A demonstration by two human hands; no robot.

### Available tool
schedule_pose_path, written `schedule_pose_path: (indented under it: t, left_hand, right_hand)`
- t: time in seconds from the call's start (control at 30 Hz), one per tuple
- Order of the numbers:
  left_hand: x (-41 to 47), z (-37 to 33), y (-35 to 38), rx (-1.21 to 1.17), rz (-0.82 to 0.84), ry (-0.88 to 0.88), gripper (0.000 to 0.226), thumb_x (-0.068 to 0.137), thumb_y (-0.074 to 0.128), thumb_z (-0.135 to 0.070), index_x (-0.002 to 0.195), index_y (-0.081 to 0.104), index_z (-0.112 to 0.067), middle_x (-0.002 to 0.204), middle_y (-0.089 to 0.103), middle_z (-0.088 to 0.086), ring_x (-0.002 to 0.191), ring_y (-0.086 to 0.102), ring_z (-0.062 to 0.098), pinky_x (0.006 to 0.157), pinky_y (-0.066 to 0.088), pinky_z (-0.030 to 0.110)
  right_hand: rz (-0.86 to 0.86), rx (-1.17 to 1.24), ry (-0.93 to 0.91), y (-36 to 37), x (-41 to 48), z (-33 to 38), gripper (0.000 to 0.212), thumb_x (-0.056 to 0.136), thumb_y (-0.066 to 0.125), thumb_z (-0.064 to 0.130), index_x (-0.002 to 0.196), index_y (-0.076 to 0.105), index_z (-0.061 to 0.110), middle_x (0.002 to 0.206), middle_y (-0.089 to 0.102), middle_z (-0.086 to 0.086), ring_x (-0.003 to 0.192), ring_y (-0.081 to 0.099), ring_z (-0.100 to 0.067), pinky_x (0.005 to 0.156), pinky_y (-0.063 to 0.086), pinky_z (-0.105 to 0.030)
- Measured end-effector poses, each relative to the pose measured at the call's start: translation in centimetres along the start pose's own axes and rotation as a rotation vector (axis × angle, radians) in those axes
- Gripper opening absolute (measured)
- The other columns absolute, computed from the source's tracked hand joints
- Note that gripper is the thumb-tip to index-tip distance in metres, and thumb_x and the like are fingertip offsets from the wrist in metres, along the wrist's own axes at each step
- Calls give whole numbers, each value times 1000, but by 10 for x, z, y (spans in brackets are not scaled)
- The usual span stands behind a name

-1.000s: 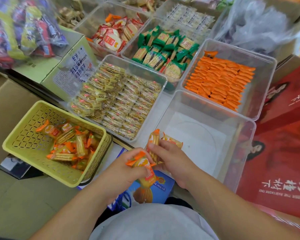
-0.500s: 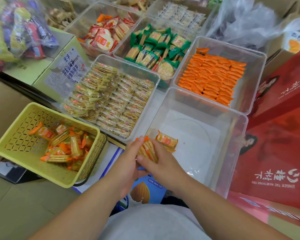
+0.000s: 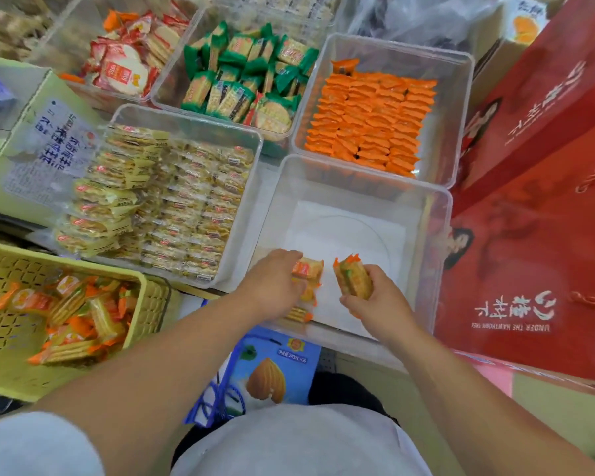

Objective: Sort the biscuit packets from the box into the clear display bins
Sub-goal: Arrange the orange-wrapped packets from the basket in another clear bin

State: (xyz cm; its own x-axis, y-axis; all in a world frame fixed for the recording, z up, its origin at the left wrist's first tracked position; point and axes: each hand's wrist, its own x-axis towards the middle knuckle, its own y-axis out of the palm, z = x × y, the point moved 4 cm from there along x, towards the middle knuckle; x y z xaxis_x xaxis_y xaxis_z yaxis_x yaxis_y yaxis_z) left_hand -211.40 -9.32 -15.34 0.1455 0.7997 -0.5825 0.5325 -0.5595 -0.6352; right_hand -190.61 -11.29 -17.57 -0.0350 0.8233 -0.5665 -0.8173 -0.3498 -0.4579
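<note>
While the near clear bin point(image 3: 344, 228) holds almost nothing, both hands work its near-left corner, presumably to start a tidy row against the wall, like the orange rows in the far bin point(image 3: 461, 108). Left hand point(image 3: 275, 283) lies palm down, fingers curled over the laid packets point(image 3: 308, 269), pinning them so they don't slide or topple (my reading). Right hand point(image 3: 375, 298) grips a small stack of packets point(image 3: 352, 280) between thumb and curled fingers, just beside the row but not touching it — next to go down, I judge. More loose packets point(image 3: 66, 307) wait in the yellow basket point(image 3: 145, 286).
</note>
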Motion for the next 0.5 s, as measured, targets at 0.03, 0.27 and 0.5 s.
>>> schedule_pose_path:
  t: [0.03,0.27,0.5]
  left_hand:
    - [13,-1,4,114,26,32,66,100,62,-30,159,34,-18,162,36,8,147,38,28,119,33,38]
    - [72,-5,31,691,175,99,79,91,61,-58,152,36,-15,149,47,10,136,48,32,110,42,45]
    - [73,-3,33,754,233,128,70,79,69,-68,127,54,-20,120,51,5,110,55,27,83,44,39]
  right_hand:
    - [-5,-28,0,0,2,-6,46,82,75,28,121,51,34,109,64,1,91,65,-20,79,54,-38]
    - [-41,-97,-9,3,-2,-31,54,82,73,31,131,51,31,112,61,1,97,60,-20,77,47,-33]
    - [-47,-67,19,2,2,-35,50,84,72,33,131,51,31,112,62,3,95,60,-17,73,45,-29]
